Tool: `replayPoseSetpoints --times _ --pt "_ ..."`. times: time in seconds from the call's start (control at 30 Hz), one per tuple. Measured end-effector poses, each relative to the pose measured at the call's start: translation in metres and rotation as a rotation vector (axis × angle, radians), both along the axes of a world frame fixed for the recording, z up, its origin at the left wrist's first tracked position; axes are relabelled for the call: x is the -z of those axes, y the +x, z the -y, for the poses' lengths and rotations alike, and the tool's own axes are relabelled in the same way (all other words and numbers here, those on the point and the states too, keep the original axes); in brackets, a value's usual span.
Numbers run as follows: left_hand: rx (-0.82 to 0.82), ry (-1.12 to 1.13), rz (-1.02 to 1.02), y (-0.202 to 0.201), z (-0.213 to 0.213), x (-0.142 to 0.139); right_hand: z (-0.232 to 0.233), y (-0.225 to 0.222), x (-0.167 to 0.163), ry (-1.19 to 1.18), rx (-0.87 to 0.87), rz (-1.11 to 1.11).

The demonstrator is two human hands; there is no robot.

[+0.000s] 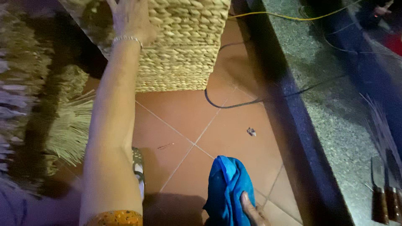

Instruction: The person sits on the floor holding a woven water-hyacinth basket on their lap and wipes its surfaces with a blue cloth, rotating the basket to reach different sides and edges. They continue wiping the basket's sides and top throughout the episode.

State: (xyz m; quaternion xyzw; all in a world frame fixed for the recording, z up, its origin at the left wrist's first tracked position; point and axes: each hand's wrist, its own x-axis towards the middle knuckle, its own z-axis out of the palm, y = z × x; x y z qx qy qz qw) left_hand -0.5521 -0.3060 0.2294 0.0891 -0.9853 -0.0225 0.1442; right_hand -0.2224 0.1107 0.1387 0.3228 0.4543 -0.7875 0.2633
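My left hand [130, 17] reaches far forward and rests flat on the side of a large woven straw basket [184, 50] that stands on the tiled floor. A thin silver bracelet [126, 39] circles that wrist. Low in the view, my right hand [253, 211] grips a bright blue cloth [228, 188], which hangs bunched above the floor; only the fingers of this hand show.
Bundles of dried straw [69, 125] lie at the left. A black cable [234, 104] and a yellow cord [289, 17] run across the red floor tiles [188, 117]. A speckled stone ledge [335, 125] at the right bears wooden-handled knives [383, 201]. A small scrap [251, 131] lies on the tiles.
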Motion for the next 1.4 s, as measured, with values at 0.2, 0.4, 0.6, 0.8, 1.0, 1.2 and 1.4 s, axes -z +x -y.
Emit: replayPoseSetpoints --times 0.2,0.4,0.6,0.8,1.0,1.2,1.4 --pt "0.17 -0.215 -0.537 0.032 -0.022 0.035 0.01 -0.004 -0.002 -0.015 -0.028 -0.024" --pt "0.293 -0.201 -0.457 0.087 -0.026 0.07 0.013 -0.002 -0.003 -0.034 -0.055 -0.059" --pt "0.406 -0.168 -0.432 0.124 -0.064 0.089 0.011 -0.028 0.024 0.003 -0.079 -0.091" --pt "0.475 -0.12 -0.33 0.144 -0.106 0.114 0.011 -0.037 0.049 0.106 -0.084 -0.127" --pt "0.391 0.531 -0.358 0.168 -0.083 0.095 0.005 -0.026 0.049 0.072 -0.134 -0.211" --pt "0.062 0.548 -0.479 0.194 -0.053 0.067 0.0 -0.029 0.055 0.061 -0.137 -0.237" --pt "-0.232 1.021 -0.231 0.252 -0.039 0.09 -0.015 -0.033 0.06 0.062 -0.097 -0.282"
